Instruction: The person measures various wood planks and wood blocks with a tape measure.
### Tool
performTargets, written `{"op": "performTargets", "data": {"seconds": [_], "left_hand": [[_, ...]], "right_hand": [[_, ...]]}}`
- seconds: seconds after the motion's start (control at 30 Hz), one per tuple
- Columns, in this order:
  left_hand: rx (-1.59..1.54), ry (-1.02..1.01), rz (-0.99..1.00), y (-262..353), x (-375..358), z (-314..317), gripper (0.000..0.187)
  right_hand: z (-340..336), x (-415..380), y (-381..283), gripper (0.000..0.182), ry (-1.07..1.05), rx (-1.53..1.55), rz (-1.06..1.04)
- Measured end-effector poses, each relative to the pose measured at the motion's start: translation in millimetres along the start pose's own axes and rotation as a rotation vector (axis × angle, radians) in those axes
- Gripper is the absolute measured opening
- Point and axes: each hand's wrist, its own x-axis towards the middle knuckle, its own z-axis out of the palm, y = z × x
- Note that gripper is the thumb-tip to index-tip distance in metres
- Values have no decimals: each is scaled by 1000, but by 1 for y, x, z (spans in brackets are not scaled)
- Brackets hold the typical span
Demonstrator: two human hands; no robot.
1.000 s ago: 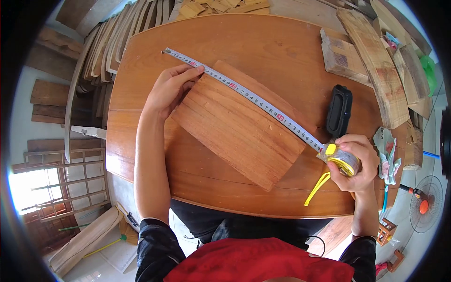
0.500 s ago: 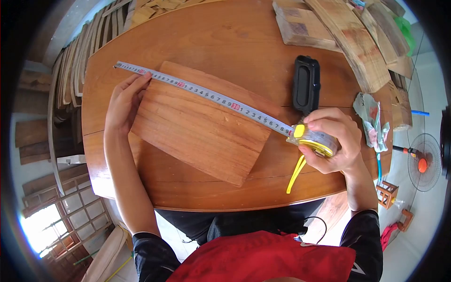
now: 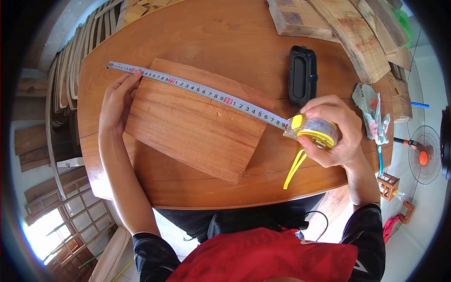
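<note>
A reddish-brown wooden board (image 3: 202,127) lies flat and slanted on the table. The extended blade of a tape measure (image 3: 199,89) runs across the board near its far edge, its hooked end sticking out past the left side. My left hand (image 3: 116,101) is closed at the board's left edge, thumb and fingers pinching the blade just beyond its red 10 mark. On the right, my right hand (image 3: 336,129) grips the clear and yellow tape case (image 3: 312,131) off the board's right end. A yellow wrist strap (image 3: 294,169) hangs from the case.
A black oblong case (image 3: 302,75) rests on the brown table (image 3: 225,28) beyond my right hand. Wood blocks and planks (image 3: 350,37) are piled at the far right, with a crumpled wrapper (image 3: 372,113) nearby. A fan (image 3: 423,157) stands off the right side.
The view has shifted slightly, so the table and the things on it appear a little farther up and left. Both hands keep their hold on the tape measure.
</note>
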Motion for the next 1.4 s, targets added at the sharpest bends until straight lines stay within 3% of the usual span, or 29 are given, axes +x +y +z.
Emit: {"op": "performTargets", "data": {"seconds": [1.4], "left_hand": [[-22,12,-18,4,-3,6,26]], "right_hand": [[0,-1,-1,47,-36,-13,10]]}}
